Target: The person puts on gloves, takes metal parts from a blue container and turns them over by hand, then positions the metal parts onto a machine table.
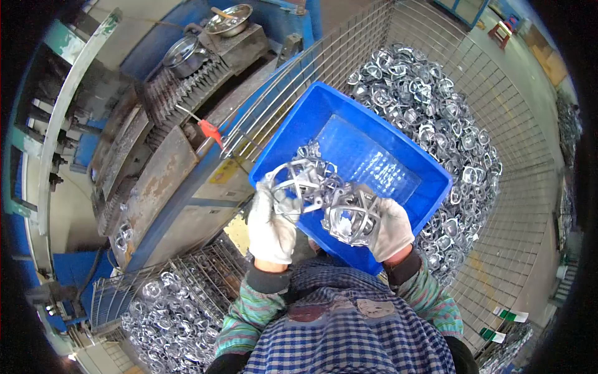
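My left hand (269,227), in a white glove, is closed on an open, cage-like metal casting (294,182) with curved ribs. My right hand (393,229), gloved the same way, grips a similar metal casting (350,219). The two pieces are side by side, close together over the near edge of a blue plastic bin (430,186). Inside the bin, more castings (309,149) lie near its left side, partly hidden behind the held pieces. Most fingertips are hidden behind the castings.
A large wire basket (520,215) heaped with castings (430,93) stands behind and right of the bin. At lower left is another wire basket (109,298) of castings. A machine (163,165) on the left carries a metal bowl (229,22), a pot (185,56) and a red-handled tool (210,131).
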Demonstrator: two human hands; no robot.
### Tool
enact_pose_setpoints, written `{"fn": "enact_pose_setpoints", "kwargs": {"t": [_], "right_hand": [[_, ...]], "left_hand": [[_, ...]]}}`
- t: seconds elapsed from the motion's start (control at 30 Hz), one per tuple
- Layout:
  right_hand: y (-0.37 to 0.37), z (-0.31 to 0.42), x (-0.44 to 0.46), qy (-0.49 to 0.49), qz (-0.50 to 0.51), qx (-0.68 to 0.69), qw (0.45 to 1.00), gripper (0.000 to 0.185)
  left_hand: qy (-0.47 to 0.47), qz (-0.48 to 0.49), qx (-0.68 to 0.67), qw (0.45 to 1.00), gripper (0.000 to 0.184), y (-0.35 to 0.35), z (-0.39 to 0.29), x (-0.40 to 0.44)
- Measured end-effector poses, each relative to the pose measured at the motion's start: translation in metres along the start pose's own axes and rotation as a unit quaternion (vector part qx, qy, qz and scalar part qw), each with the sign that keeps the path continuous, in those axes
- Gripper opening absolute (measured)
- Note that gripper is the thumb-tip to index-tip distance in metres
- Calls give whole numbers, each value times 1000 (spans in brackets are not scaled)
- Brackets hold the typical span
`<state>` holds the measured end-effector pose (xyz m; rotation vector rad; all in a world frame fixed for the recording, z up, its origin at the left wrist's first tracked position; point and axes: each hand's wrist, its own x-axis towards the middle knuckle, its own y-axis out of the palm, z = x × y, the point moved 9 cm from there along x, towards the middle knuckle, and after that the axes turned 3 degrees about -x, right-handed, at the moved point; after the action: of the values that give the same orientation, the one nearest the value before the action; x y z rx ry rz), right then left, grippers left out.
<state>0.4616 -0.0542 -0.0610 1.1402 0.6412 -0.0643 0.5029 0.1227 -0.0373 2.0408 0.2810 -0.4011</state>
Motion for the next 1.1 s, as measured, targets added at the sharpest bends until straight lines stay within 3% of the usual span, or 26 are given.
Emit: {"fn": "enact_pose_setpoints", "kwargs": {"t": [0.1,0.17,0.3,0.4,0.5,0.57,0.6,0.93,1.03,1.1], "right_hand": [[15,1,-3,-2,6,5,1000,39],[24,2,-4,-5,0,20,1000,37],[37,1,-3,0,24,10,1000,32],[45,2,0,-9,61,7,998,35],[53,1,-3,-23,76,28,996,31],[56,-1,-4,-16,91,33,995,31],[60,-2,-5,-11,108,36,993,30],[76,-4,-14,-4,69,11,998,30],[77,1,-17,-50,76,-12,996,31],[67,6,-16,-89,31,-30,995,33]], "left_hand": [[156,30,186,970,41,16,-21,-10],[154,30,260,953,48,26,-18,-18],[98,171,373,906,62,45,1,-32],[82,179,386,901,59,38,7,-31],[117,201,467,853,49,40,3,-31],[149,205,578,776,38,43,1,-31],[87,152,510,843,32,33,4,-29],[53,86,449,888,24,32,-2,-39],[40,96,450,887,18,31,0,-41],[4,90,373,923,15,28,4,-43]]}}
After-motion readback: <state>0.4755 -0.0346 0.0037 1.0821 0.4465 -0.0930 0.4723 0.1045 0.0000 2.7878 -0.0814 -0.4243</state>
